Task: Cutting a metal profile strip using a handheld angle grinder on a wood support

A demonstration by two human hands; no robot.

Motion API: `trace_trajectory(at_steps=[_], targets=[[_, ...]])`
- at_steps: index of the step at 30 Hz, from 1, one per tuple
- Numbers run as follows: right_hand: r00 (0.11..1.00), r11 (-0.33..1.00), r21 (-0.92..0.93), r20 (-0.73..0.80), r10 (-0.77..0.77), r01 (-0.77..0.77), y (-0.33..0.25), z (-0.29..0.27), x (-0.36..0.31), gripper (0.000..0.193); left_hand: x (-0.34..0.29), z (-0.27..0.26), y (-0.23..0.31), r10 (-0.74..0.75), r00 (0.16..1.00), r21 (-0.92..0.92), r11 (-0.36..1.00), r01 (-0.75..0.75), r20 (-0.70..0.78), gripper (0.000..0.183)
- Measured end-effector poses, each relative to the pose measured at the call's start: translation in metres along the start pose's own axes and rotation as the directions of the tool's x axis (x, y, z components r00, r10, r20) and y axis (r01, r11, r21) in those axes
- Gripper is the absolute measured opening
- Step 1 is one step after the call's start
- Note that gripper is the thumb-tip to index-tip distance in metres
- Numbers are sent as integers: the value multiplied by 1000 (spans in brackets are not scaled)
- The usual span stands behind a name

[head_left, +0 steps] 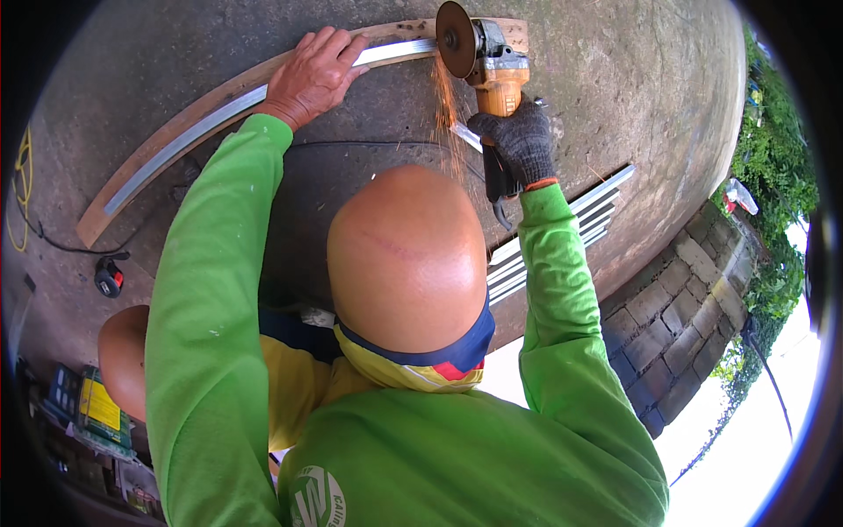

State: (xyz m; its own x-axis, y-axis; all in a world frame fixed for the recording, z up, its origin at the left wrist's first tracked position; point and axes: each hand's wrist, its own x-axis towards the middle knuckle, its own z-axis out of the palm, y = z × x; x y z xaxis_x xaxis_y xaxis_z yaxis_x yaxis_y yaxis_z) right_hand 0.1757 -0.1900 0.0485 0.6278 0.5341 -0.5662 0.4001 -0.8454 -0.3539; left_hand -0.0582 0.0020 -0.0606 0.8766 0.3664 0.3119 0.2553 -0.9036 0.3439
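My left hand (312,77), bare, is wrapped over a long silver metal strip (397,53) and presses it along a wooden plank (95,228). My right hand (524,145), in a dark grey knitted glove, grips an angle grinder (500,88) with a worn yellow-orange body. The grinder's round brown disc (455,40) stands at the right end of the strip. Orange sparks (445,97) stream from there toward me. A short silver metal piece (465,135) lies on the ground just left of my gloved hand.
Several silver metal strips (601,198) lie side by side under my right forearm. A black cable (351,142) crosses the concrete ground. At left are a tape measure (109,278) and a yellow cord (22,167). Grey blocks (680,316) and green plants (773,149) are at right.
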Motion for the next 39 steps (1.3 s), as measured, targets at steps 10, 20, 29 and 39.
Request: trace_trajectory(at_steps=[10,20,29,39], targets=[[999,999,-17,-24,30,-30,6,4,-1,58,2,0,1,7,1000,-7,1000,-7,-19,37],[998,999,-11,-32,50,-50,13,7,-1,70,1,1,1,3,1000,-38,999,-3,-9,49],[999,999,34,-20,31,-31,12,7,-7,68,1,0,2,-10,1000,-23,1000,10,1,42],[999,999,-17,-25,37,-38,8,5,-13,69,1,-3,0,-10,1000,-18,1000,10,-2,41]])
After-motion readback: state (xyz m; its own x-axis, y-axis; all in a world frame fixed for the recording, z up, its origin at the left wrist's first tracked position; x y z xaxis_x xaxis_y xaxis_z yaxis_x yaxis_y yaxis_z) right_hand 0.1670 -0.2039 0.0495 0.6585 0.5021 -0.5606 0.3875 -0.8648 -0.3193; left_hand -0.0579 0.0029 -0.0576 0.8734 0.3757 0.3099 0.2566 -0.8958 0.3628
